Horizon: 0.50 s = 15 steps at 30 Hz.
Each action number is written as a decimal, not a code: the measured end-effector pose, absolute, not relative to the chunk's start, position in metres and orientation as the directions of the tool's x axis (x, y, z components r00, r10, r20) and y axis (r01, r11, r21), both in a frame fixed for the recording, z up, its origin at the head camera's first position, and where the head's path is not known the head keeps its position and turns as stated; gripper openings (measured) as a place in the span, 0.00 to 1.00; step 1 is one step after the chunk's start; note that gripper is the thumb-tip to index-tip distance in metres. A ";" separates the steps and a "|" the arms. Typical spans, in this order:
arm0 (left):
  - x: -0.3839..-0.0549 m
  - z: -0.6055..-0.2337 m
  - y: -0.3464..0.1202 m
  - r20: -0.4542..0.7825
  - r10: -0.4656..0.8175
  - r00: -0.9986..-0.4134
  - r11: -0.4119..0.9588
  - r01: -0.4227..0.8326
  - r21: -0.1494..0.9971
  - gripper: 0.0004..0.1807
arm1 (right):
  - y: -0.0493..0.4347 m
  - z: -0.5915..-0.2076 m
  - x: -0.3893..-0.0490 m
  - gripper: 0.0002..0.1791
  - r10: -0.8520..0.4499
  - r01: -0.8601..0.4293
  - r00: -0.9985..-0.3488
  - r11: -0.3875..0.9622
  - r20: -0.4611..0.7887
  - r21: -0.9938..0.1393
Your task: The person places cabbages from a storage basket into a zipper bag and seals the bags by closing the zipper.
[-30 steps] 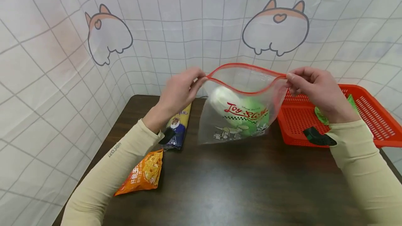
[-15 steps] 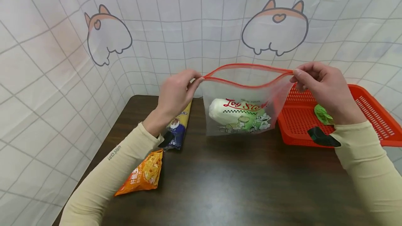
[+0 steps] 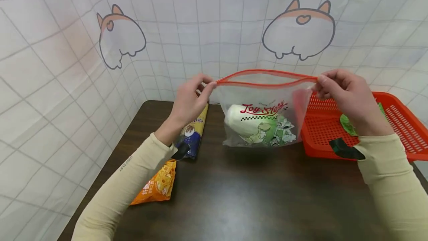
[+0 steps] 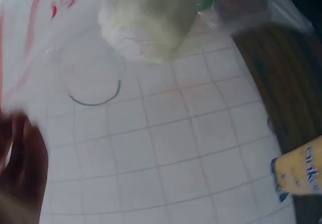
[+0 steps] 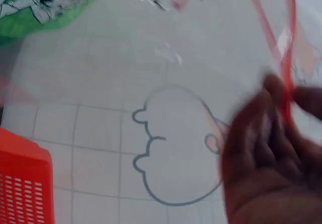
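Head camera looks forward and down across dark table (image 3: pixel 227 196) to gridded backdrop (image 3: pixel 204 29). Left wrist camera looks from close by clear bag (image 3: pixel 260 94), scene turned sideways; shares yellow packet (image 4: pixel 302 171) with head view. Right wrist camera, also close, turns opposite way; shares red basket (image 5: pixel 25 153) with head view.

A translucent, red-rimmed "Toy Story" zip bag (image 3: pixel 250 94) hangs mouth-up, gaping, a white-and-green vegetable (image 3: pixel 238 119) lying crosswise inside.

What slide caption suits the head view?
Left hand and right hand pinch opposite top corners of a red-rimmed bag holding a white-and-green object.
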<state>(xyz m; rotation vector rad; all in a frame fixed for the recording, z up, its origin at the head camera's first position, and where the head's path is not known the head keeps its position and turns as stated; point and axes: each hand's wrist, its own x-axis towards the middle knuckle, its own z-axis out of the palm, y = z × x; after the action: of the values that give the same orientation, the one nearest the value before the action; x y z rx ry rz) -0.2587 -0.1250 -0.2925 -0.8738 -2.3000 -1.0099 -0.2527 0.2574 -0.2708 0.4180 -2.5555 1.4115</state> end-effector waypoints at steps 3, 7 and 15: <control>-0.260 -0.297 -0.127 0.541 0.535 -0.649 0.391 0.758 0.522 0.05 | 0.259 -0.273 -0.254 0.17 -0.211 -0.337 -0.940 0.483 0.267 -0.808; -0.257 -0.306 -0.125 0.375 0.749 -0.546 0.272 0.770 0.577 0.02 | 0.256 -0.281 -0.255 0.17 -0.208 -0.340 -0.939 0.447 0.274 -0.827; -0.253 -0.310 -0.108 0.351 0.775 -0.526 0.191 0.723 0.664 0.07 | 0.251 -0.286 -0.253 0.12 -0.257 -0.417 -0.904 0.352 0.342 -0.838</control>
<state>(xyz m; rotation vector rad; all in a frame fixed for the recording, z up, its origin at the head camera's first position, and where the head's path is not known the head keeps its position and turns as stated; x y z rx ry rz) -0.2535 -0.1080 -0.3101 -1.5572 -2.4713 -1.3165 -0.2526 0.2511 -0.2865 0.6176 -2.4557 1.5908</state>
